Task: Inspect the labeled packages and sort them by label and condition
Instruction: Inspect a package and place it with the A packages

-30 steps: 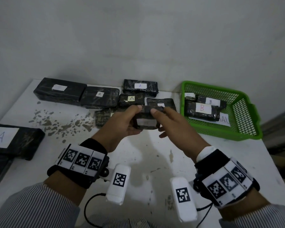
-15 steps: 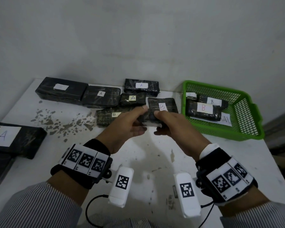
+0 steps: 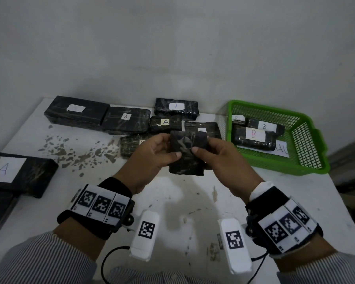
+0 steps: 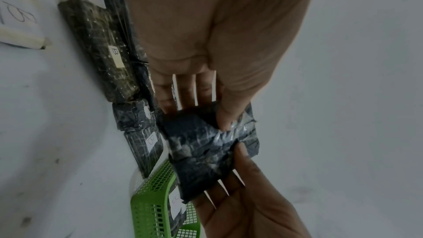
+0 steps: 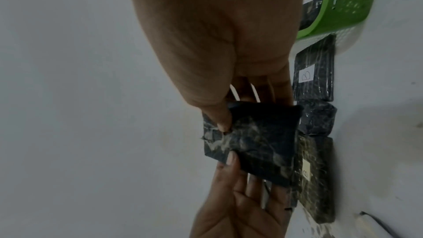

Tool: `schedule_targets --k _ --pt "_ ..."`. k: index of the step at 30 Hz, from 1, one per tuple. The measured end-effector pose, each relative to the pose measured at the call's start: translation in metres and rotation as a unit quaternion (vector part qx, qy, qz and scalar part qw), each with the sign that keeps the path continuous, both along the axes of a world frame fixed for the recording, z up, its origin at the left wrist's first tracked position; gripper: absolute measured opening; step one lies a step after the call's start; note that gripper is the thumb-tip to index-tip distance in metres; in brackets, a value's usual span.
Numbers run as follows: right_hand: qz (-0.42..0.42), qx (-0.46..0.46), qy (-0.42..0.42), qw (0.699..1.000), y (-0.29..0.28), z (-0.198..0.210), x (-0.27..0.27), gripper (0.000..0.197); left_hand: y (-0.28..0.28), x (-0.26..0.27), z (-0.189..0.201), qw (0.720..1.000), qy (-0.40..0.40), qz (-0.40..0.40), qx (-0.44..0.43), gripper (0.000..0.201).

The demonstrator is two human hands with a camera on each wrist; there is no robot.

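A small black wrapped package (image 3: 186,155) is held above the table between both hands, its crinkled unlabeled face toward me. My left hand (image 3: 158,152) grips its left edge, thumb on top and fingers behind. My right hand (image 3: 215,154) grips the right edge the same way. The left wrist view shows the package (image 4: 203,151) pinched by both thumbs, and so does the package (image 5: 254,144) in the right wrist view. Its wrap looks wrinkled and torn at one corner. No label shows on this face.
Several black packages labelled A (image 3: 125,119) lie along the back of the white table (image 3: 172,201). A green basket (image 3: 307,160) at right holds packages labelled B (image 3: 254,136). A large A package (image 3: 14,171) lies at far left. More B packages (image 3: 131,144) lie behind my hands.
The package has been turned over in both hands and raised slightly. Its labelled side faced me a second ago; now the plain crinkled side faces me.
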State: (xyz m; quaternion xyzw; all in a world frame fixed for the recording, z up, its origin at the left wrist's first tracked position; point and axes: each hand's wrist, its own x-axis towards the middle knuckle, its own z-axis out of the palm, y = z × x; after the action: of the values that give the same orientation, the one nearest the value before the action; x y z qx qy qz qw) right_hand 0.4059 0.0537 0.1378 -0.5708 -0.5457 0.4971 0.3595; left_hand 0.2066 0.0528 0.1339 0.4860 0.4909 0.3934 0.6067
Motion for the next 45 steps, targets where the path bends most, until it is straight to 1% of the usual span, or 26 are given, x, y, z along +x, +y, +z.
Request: schedule_targets --k 1,2,4,5,6,8,9,10,12,14,16,19,22,24,26,27,29,31,33,35,36,39,40,42,43,45 --pt "0.001 0.009 0.005 1.0 -0.001 0.0 0.001 0.024 0.0 0.0 0.002 1.0 0.008 -0.004 -0.007 0.029" --pt "0.003 0.02 0.007 1.0 -0.001 0.001 0.001 0.025 0.001 0.0 0.004 0.999 0.022 -0.014 -0.03 0.03" --pt "0.014 0.036 0.007 0.999 -0.002 0.003 0.002 0.027 0.003 0.001 0.007 0.991 0.041 -0.044 -0.116 0.058" --pt "0.024 0.04 0.003 0.999 -0.003 0.005 0.001 0.028 0.005 0.002 0.006 0.987 0.034 -0.05 -0.146 0.07" --pt "0.034 0.043 -0.006 0.999 -0.004 0.006 -0.001 0.03 0.006 0.003 0.006 0.987 0.011 -0.039 -0.155 0.073" --pt "0.044 0.046 -0.022 0.998 -0.005 0.005 -0.003 0.029 0.006 0.006 0.005 0.992 -0.043 0.006 -0.118 0.057" --pt "0.042 0.032 -0.013 0.998 -0.006 0.006 -0.004 0.03 0.006 0.006 0.005 0.994 -0.05 0.023 -0.091 0.049" --pt "0.036 0.005 0.007 0.999 -0.006 0.008 -0.004 0.035 0.006 0.007 0.004 0.996 -0.046 0.032 -0.068 0.045" --pt "0.028 -0.049 0.053 0.997 -0.007 0.01 -0.004 0.05 0.005 0.006 0.001 0.999 -0.034 0.025 -0.032 0.051" --pt "0.029 -0.061 0.053 0.996 -0.006 0.009 -0.005 0.058 0.004 0.006 -0.001 1.0 -0.028 0.009 -0.005 0.053" --pt "0.016 -0.042 0.035 0.998 -0.006 0.006 -0.005 0.062 0.002 0.006 -0.004 0.999 -0.035 0.006 0.001 0.052" --pt "-0.014 0.013 -0.017 1.0 -0.006 -0.001 -0.001 0.084 0.001 0.006 -0.011 0.999 -0.05 0.011 -0.011 0.064" --pt "-0.001 0.068 -0.047 0.997 -0.011 -0.002 0.0 0.099 -0.002 0.002 -0.009 0.997 -0.07 0.016 -0.017 0.051" --pt "0.029 0.074 -0.066 0.995 -0.013 -0.004 0.001 0.114 -0.004 0.001 -0.006 0.997 -0.071 0.018 -0.005 0.047" --pt "0.047 0.08 -0.12 0.988 -0.015 -0.006 0.001 0.122 -0.004 0.0 -0.002 0.998 -0.063 0.012 0.014 0.043" --pt "0.05 0.088 -0.153 0.983 -0.015 -0.006 0.001 0.121 -0.004 0.0 0.0 0.998 -0.061 0.006 0.02 0.042" --pt "0.048 0.109 -0.195 0.974 -0.014 -0.004 0.001 0.107 -0.006 0.001 0.002 0.998 -0.063 -0.002 0.025 0.047" --pt "0.034 0.12 -0.192 0.973 -0.012 -0.006 0.002 0.096 -0.009 0.003 0.003 0.997 -0.073 0.002 0.03 0.056" --pt "0.023 0.102 -0.157 0.982 -0.011 -0.009 0.003 0.097 -0.012 0.008 0.002 0.996 -0.083 0.023 0.039 0.06" --pt "0.03 0.075 -0.131 0.988 -0.009 -0.013 0.005 0.1 -0.012 0.009 0.002 0.994 -0.076 0.06 0.051 0.055" --pt "0.04 0.06 -0.125 0.99 -0.009 -0.015 0.006 0.096 -0.01 0.006 0.002 0.993 -0.059 0.08 0.065 0.049" --pt "0.056 0.037 -0.12 0.991 -0.008 -0.017 0.012 0.069 -0.004 -0.008 0.007 0.991 0.001 0.091 0.097 0.033" --pt "0.061 0.044 -0.109 0.991 -0.008 -0.017 0.014 0.069 -0.004 -0.012 0.009 0.992 0.007 0.082 0.1 0.031" --pt "0.089 0.07 -0.098 0.989 -0.009 -0.015 0.016 0.086 -0.005 -0.014 0.009 0.993 0.014 0.064 0.1 0.031" --pt "0.11 0.087 -0.108 0.984 -0.01 -0.014 0.015 0.091 -0.008 -0.012 0.008 0.993 0.014 0.062 0.098 0.033" --pt "0.142 0.114 -0.148 0.972 -0.009 -0.014 0.012 0.08 -0.013 -0.009 0.001 0.993 0.016 0.068 0.093 0.037"
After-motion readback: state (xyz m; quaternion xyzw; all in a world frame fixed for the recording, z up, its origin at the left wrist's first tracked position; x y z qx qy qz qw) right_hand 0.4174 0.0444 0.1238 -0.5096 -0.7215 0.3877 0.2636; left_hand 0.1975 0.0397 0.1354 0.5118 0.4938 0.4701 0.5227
